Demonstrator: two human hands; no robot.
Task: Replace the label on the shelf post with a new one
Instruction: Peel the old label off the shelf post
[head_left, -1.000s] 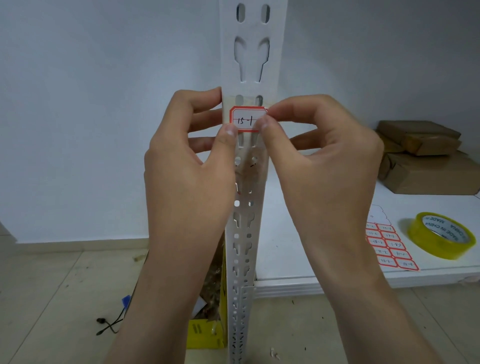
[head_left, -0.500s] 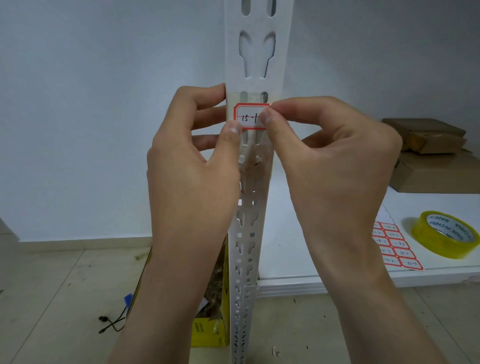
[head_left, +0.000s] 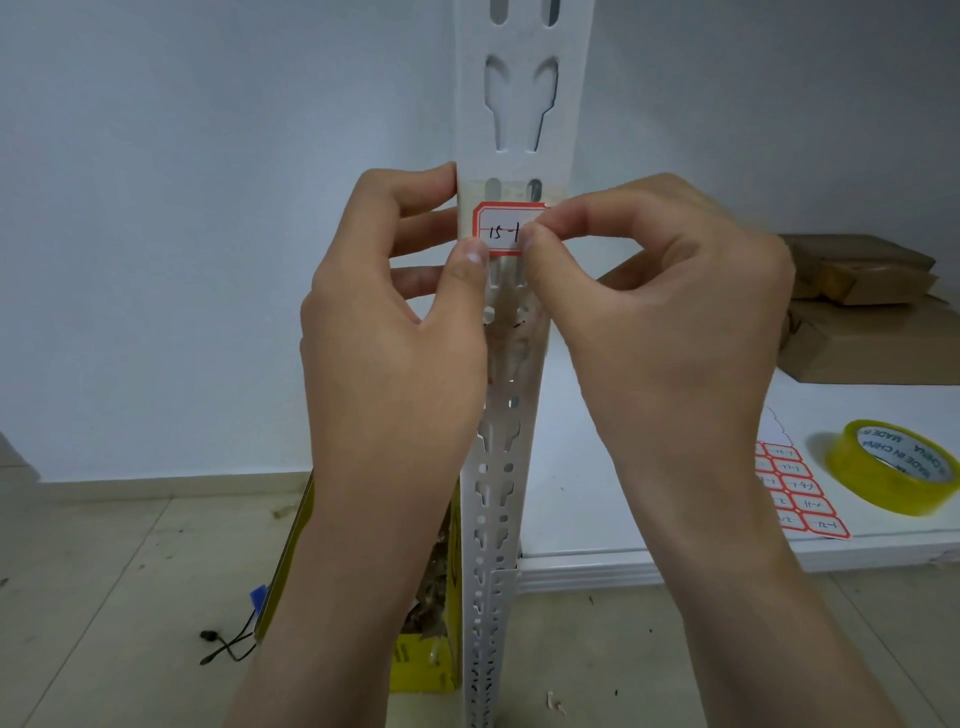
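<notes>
A white slotted shelf post (head_left: 519, 119) stands upright in the middle of the head view. On its face sits a white label with a red border (head_left: 504, 228), handwritten "15-1". My left hand (head_left: 395, 332) wraps its fingers round the post's left edge, and its thumb tip touches the label's lower left corner. My right hand (head_left: 654, 312) pinches the label's right side between thumb and forefinger and hides that end of it. A strip of yellowed tape shows on the post just above the label.
A white shelf board (head_left: 623, 519) lies low at the right. On it are a sheet of red-bordered labels (head_left: 800, 493), a yellow tape roll (head_left: 893, 465) and brown cardboard boxes (head_left: 872, 312). A yellow box (head_left: 426, 654) and a black cable (head_left: 228, 644) lie on the tiled floor.
Post, label and hands sit slightly higher in the view than a second ago. Both hands keep the same hold at the label; the label has not visibly shifted on the post.
</notes>
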